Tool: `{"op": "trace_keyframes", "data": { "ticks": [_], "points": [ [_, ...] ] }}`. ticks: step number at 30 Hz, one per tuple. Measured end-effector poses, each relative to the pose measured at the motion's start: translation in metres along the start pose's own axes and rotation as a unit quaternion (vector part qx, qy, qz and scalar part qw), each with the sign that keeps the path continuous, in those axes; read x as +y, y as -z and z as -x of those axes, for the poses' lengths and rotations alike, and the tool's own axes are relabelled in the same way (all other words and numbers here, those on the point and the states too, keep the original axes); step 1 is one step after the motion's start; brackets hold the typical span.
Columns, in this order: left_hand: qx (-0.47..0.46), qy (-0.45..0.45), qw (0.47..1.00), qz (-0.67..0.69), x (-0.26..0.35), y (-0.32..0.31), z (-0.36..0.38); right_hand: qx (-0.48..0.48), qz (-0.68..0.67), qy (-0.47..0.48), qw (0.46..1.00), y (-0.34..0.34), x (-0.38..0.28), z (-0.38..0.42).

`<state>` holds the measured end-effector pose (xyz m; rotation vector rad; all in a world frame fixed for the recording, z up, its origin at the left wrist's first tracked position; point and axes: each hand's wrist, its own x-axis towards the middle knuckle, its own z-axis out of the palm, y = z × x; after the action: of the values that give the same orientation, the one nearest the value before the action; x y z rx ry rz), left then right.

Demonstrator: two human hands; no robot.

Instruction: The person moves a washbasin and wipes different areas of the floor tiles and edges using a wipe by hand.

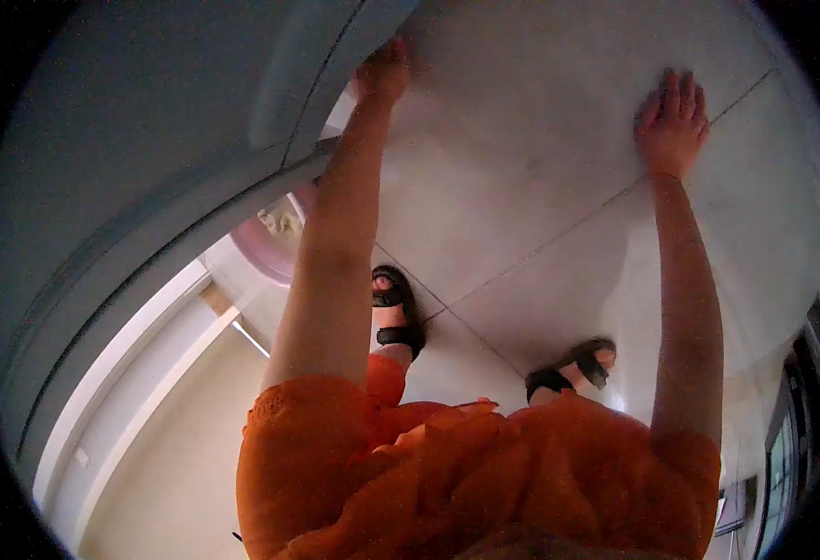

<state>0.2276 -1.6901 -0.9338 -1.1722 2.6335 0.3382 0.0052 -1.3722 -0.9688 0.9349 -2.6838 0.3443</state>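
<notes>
My right hand (pixel 673 126) lies flat on the pale tiled floor (pixel 522 224), fingers stretched forward and slightly apart, holding nothing. It rests close to a dark line between tiles. Further left, my left hand (pixel 384 75) reaches down beside the edge of a large grey-blue panel (pixel 158 103). Shadow covers that hand's fingers, and I cannot tell whether they grip anything. Both bare arms extend forward from orange sleeves.
My feet wear black strapped sandals, the left sandal (pixel 397 303) and the right sandal (pixel 578 366). A pink basin (pixel 259 254) with something pale inside stands left of my left arm. A dark-framed opening (pixel 788 448) shows at the far right.
</notes>
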Motion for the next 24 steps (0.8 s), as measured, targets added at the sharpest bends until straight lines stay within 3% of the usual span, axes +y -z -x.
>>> {"op": "trace_keyframes", "data": {
  "ticks": [1,2,4,7,8,11,14,17,19,22,24],
  "points": [
    [-0.054,0.057,0.997,-0.021,0.009,0.008,0.001,0.007,-0.011,0.002,1.0,-0.001,-0.001,0.001],
    [0.227,-0.157,0.947,-0.163,-0.032,-0.062,0.012,0.015,-0.024,0.002,1.0,-0.001,-0.002,0.001],
    [0.13,-0.17,0.961,-0.173,0.009,-0.044,0.092,0.013,-0.009,-0.006,1.0,0.003,-0.001,0.0],
    [0.034,-0.219,0.931,-0.291,-0.016,-0.03,0.107,0.015,-0.015,-0.01,1.0,0.004,-0.005,0.0],
    [0.074,-0.168,0.941,-0.284,-0.022,-0.026,0.082,0.018,-0.019,-0.01,1.0,0.006,-0.002,-0.002],
    [-0.046,-0.001,0.999,-0.008,-0.019,0.006,-0.006,-0.005,-0.001,-0.01,1.0,0.008,-0.002,-0.002],
    [0.122,-0.164,0.96,-0.192,-0.029,-0.04,0.03,0.004,-0.013,-0.009,1.0,0.001,0.0,-0.001],
    [0.11,-0.203,0.961,-0.152,0.005,-0.01,0.108,-0.001,-0.014,-0.024,1.0,-0.003,-0.001,0.001],
    [0.116,-0.231,0.95,-0.174,-0.023,-0.017,0.075,0.01,-0.028,-0.023,0.999,0.0,-0.004,0.001],
    [0.122,-0.182,0.958,-0.182,-0.065,-0.049,0.006,-0.002,-0.012,-0.023,1.0,0.001,-0.005,0.007],
    [0.176,-0.201,0.944,-0.193,-0.053,-0.063,0.021,-0.012,0.009,-0.023,1.0,-0.001,-0.001,0.004]
  ]
}}
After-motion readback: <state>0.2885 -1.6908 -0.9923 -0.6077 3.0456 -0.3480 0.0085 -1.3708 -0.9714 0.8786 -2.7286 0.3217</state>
